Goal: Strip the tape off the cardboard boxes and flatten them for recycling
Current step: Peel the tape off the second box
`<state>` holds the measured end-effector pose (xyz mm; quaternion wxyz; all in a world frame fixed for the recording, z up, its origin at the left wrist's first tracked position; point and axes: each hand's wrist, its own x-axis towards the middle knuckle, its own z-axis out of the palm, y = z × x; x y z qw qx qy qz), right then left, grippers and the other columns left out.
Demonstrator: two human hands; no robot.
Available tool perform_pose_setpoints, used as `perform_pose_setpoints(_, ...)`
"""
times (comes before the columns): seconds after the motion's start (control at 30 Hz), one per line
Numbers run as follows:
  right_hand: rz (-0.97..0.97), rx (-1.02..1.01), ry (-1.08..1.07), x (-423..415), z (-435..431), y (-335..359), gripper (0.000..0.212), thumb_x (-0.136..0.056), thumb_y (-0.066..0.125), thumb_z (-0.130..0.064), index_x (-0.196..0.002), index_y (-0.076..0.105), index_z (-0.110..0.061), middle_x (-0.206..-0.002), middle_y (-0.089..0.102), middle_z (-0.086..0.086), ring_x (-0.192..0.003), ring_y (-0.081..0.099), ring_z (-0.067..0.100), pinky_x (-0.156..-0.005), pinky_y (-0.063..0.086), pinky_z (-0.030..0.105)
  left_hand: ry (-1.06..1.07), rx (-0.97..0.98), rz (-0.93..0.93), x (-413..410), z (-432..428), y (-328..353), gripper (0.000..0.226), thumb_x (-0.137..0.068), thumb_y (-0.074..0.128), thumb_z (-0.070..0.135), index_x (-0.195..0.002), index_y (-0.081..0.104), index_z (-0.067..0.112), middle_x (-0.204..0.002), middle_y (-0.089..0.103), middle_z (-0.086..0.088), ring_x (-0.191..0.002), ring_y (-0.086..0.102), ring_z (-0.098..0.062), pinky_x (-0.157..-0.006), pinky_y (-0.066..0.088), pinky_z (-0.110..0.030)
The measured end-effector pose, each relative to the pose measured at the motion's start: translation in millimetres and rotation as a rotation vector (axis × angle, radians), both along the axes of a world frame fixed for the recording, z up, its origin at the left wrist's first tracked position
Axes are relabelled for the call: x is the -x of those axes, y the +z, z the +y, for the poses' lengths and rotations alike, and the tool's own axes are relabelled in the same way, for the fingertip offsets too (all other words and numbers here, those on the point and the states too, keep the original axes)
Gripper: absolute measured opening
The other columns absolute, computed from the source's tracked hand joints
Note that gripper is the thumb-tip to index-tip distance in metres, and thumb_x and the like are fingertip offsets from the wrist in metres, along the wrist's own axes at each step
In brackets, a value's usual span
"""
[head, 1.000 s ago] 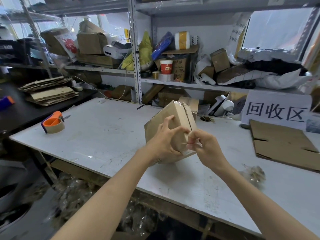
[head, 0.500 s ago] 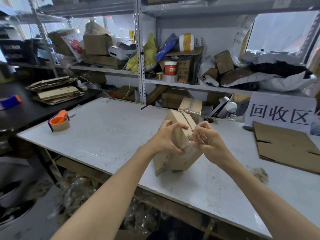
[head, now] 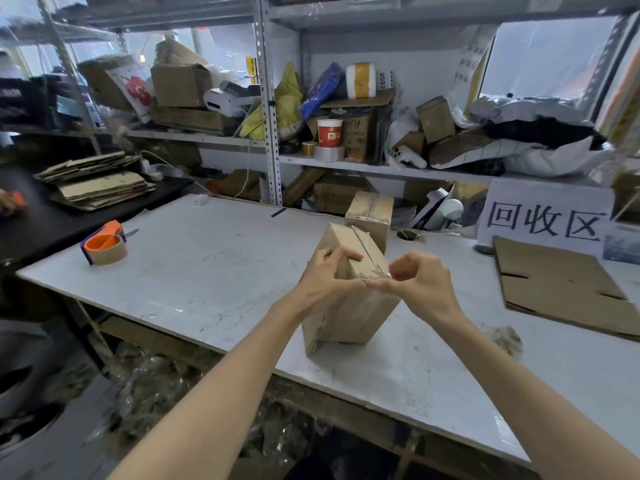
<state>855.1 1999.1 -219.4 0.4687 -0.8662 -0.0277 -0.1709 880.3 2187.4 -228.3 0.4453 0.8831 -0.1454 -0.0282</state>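
Box: I see the cardboard box (head: 349,306) standing tilted on one lower edge on the white table (head: 207,271), near the front edge and about mid-width, its top leaning away from me.
Left grip: my left grip (head: 325,282) is clamped on the box's upper left side, fingers curled over the top edge and thumb on the near face.
Right grip: my right grip (head: 422,282) pinches the clear tape (head: 375,273) between thumb and forefinger at the box's near top corner; the other fingers are curled loosely.
Tape: it runs along the top seam; I cannot tell how much of it is lifted.
Behind: a second box (head: 370,213), taped shut, sits just beyond the first.
Right side: a flattened cardboard sheet (head: 561,289) lies on the table below a white sign (head: 543,216).
Left side: an orange tape dispenser (head: 104,244) rests near the table's left end, well apart from the box.
Far left: a stack of flattened cardboard (head: 97,181) lies on a black surface.
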Motion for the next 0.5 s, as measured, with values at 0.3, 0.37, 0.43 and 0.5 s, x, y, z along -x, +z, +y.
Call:
perform_pose_setpoints(0.3,-0.091,-0.132,0.126,13.4,-14.0,0.0,0.022,-0.068,0.073,0.006,-0.083,0.077,-0.009,-0.078,0.074,0.001,-0.070,0.069,0.009,-0.063,0.055,0.019,0.110,0.120,-0.064,-3.0,-7.6,-1.3,0.021,-0.093,0.061,0.036,-0.113,0.055,0.034,-0.126,0.037,-0.003,-0.116,0.048,-0.020,-0.096,0.047,-0.028)
perform_pose_setpoints(0.37,-0.078,-0.201,0.151,15.0,-18.5,0.8,0.022,-0.068,0.071,0.010,-0.081,0.076,-0.006,-0.077,0.074,0.006,-0.068,0.070,0.014,-0.060,0.055,0.020,0.116,0.125,-0.059,-1.8,-7.6,-2.1,0.020,-0.095,0.056,0.033,-0.115,0.053,0.034,-0.127,0.037,-0.003,-0.117,0.046,-0.020,-0.095,0.044,-0.027)
perform_pose_setpoints(0.43,-0.057,-0.257,0.156,15.3,-21.8,2.0,0.022,-0.068,0.068,0.016,-0.079,0.074,-0.003,-0.078,0.074,0.010,-0.066,0.070,0.016,-0.056,0.053,0.020,0.102,0.136,-0.055,0.2,-9.2,-1.9,0.023,-0.098,0.050,0.030,-0.121,0.050,0.036,-0.132,0.034,-0.005,-0.123,0.043,-0.022,-0.099,0.042,-0.029)
perform_pose_setpoints(0.5,-0.031,-0.257,0.164,15.2,-24.3,3.0,0.021,-0.070,0.067,0.016,-0.078,0.072,-0.003,-0.081,0.074,0.013,-0.068,0.071,0.018,-0.058,0.055,0.022,0.065,0.121,-0.073,2.3,-14.1,1.6,0.035,-0.101,0.044,0.027,-0.131,0.047,0.045,-0.141,0.028,-0.007,-0.129,0.037,-0.023,-0.105,0.037,-0.033)
